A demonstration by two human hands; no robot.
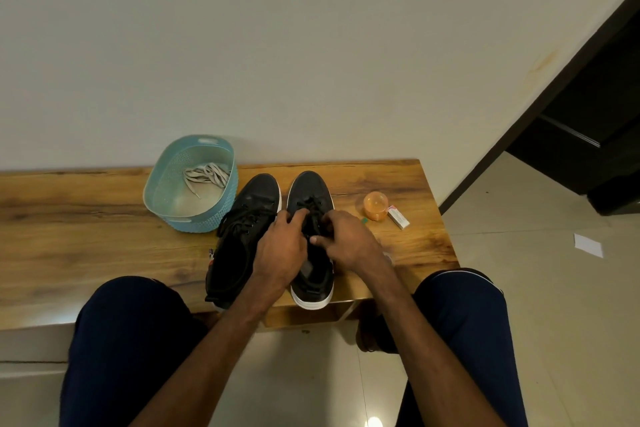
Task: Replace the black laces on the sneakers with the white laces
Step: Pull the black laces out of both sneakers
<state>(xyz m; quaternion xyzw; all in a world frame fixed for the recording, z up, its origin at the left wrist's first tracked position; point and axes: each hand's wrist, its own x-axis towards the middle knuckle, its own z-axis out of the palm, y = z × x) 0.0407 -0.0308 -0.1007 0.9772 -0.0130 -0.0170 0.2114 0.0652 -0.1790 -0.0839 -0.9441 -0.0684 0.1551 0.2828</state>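
Observation:
Two black sneakers with white soles stand side by side on a wooden bench (86,218), toes pointing away. The left sneaker (242,236) keeps its black laces tied. Over the right sneaker (310,191), my left hand (280,250) and my right hand (346,239) both pinch its black lace (311,208) near the upper eyelets. My hands hide the middle of that shoe. The white laces (207,177) lie bundled inside a light blue plastic basket (166,204) to the left of the shoes.
An orange round container (375,206) and a small white box (398,217) sit on the bench right of the shoes. My knees in dark blue trousers flank the bench's near edge. A wall rises behind; tiled floor and a dark doorway lie right.

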